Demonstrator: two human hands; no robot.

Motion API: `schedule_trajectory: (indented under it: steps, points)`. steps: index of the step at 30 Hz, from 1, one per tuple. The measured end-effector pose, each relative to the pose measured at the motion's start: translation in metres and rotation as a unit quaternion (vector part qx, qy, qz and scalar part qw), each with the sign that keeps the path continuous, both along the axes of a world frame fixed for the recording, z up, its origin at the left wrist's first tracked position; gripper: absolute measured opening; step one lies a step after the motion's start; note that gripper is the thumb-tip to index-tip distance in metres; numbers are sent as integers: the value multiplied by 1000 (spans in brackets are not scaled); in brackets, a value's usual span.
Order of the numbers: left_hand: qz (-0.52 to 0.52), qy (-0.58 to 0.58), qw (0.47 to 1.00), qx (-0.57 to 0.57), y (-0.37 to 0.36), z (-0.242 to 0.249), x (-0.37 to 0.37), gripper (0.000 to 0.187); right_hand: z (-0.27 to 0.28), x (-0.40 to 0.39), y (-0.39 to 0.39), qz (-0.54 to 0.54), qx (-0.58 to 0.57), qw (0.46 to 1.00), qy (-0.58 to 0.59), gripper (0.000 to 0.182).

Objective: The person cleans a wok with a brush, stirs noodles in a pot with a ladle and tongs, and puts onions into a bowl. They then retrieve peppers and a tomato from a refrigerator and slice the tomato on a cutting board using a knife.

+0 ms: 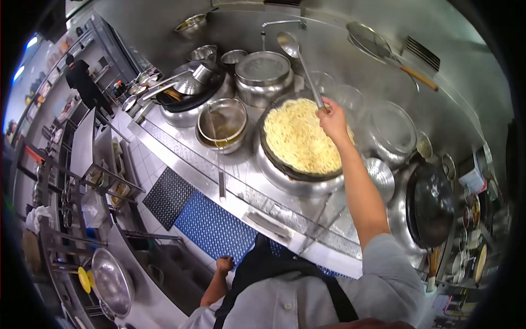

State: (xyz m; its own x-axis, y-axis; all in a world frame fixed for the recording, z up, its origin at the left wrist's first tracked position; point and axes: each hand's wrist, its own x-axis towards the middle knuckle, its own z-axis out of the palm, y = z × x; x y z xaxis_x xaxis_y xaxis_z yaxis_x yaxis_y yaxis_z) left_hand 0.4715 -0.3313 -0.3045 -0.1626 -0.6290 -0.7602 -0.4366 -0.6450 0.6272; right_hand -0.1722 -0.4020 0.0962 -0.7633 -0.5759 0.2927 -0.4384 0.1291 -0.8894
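Note:
My right hand (332,119) is closed round the end of a long-handled metal ladle (308,71). The ladle's bowl points away from me, toward the back wall, beside the tap. Below and just left of the hand, a wok (267,147) on a steel burner ring holds a wide, flat mass of pale yellow noodles (298,137). My left hand (224,265) hangs low by my body, above the floor mat, its fingers curled in and nothing visible in them.
Left of the noodles sit a strainer over a bowl (223,123) and a lidded pot (264,77). Another wok (432,205) stands at right. A skimmer (379,176) lies near my forearm. Wall tap (284,23) behind. A co-worker in black (85,82) stands far left.

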Motion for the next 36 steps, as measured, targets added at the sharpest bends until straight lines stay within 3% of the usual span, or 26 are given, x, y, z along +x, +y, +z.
schedule_trajectory:
  steps: [1,4,5,6,7,8,9,11,12,13,14,16,18,20,21,23,25,27,29,30,32,34,36]
  points:
    - [20,30,999,4,-12,-3,-1,19,12,-1,-31,16,-51,999,-9,51]
    - [6,1,1000,-12,-31,3,5,18,60,-10,-110,22,17,1000,-11,49]
    - [-218,-82,941,-244,-40,-27,25,15,70,-20,-138,15,38,999,18,49]
    - [-420,-153,772,-452,-47,-50,42,12,82,-38,-167,2,57,997,46,48]
    - [-159,-131,973,-107,-47,-54,33,12,70,-77,-206,-33,36,973,224,42]
    - [-159,-140,974,-77,-52,-50,38,12,82,-75,-216,-21,67,972,225,30]
    - [-248,-154,947,-131,-60,-43,43,13,97,-73,-225,-9,97,969,227,22]
    - [-406,-164,875,-204,-79,-39,44,14,101,-33,-207,-31,127,972,195,24]
    - [-462,-156,846,-216,-88,-36,42,15,81,-24,-195,-75,44,988,127,27]
    - [-512,-145,819,-216,-95,-32,41,16,70,-13,-171,-91,81,987,102,31]
    - [-543,-134,803,-205,-103,-27,34,17,43,-1,-146,-104,-21,992,61,37]
    - [-572,-111,794,-173,-105,-11,14,18,28,25,-60,-36,-17,999,-5,41]
    - [-595,-87,785,-151,-97,16,-7,20,-1,46,21,-48,-33,995,78,45]
    - [-628,-58,763,-139,-83,46,-26,22,-12,76,105,-57,11,998,-12,51]
    - [-651,-45,745,-137,-72,70,-40,23,-16,89,148,-67,32,997,-16,52]
    - [-701,-16,699,-140,-46,122,-74,25,-22,113,233,-81,-45,985,-146,51]
    - [-743,11,651,-154,-18,172,-113,27,-24,135,324,-102,-81,976,-175,54]
    - [-780,20,600,-178,19,213,-147,30,-16,145,410,-132,-42,968,-207,61]
    - [-803,-31,576,-149,74,264,-197,37,-33,140,483,-134,-76,963,-222,64]
    - [-789,-40,593,-159,104,280,-206,34,-30,142,522,-166,-72,961,-210,64]
    - [-806,-30,563,-180,162,299,-258,29,-52,137,572,-168,-126,960,-184,60]
    - [-724,66,669,-154,224,319,-289,22,-43,121,607,-203,-77,976,-34,64]
    - [-641,133,725,-215,245,292,-300,19,-58,89,601,-223,-169,960,-20,67]
